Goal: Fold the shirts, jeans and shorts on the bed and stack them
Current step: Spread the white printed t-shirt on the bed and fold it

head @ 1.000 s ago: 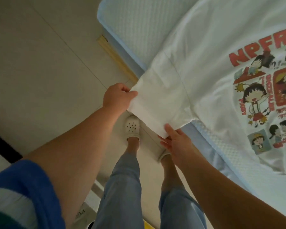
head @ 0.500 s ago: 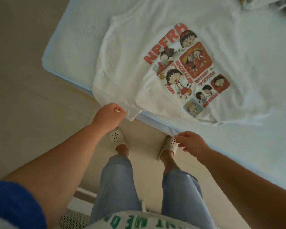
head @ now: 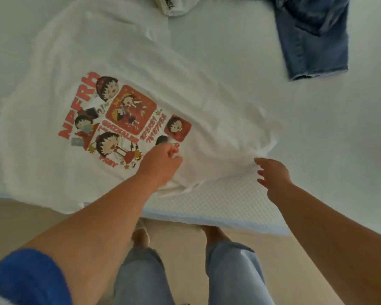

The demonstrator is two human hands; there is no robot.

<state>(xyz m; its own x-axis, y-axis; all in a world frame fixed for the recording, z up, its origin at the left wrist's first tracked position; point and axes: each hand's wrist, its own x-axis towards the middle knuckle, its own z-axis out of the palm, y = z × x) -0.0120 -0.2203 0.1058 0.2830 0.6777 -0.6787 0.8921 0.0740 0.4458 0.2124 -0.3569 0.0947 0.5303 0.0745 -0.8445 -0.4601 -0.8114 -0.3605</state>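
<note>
A white T-shirt (head: 185, 69) with a red cartoon print lies spread, print up, across the pale bed (head: 317, 133). My left hand (head: 161, 160) rests on the shirt at the print's near right corner, fingers curled, pinching a bit of white cloth. My right hand (head: 273, 177) hovers with fingers spread just short of the shirt's bunched right edge, touching or nearly touching it. A blue denim garment (head: 312, 38) lies crumpled at the far right of the bed.
Another light garment (head: 174, 6) with dark lettering sits at the far edge of view. The bed's near edge (head: 218, 223) runs just in front of my legs and feet, with beige floor (head: 31, 216) below it.
My left hand carried the sleeve from the bed's edge up onto the shirt body. My right hand rose from beside the mattress to the shirt's right edge. The view swung over the bed.
</note>
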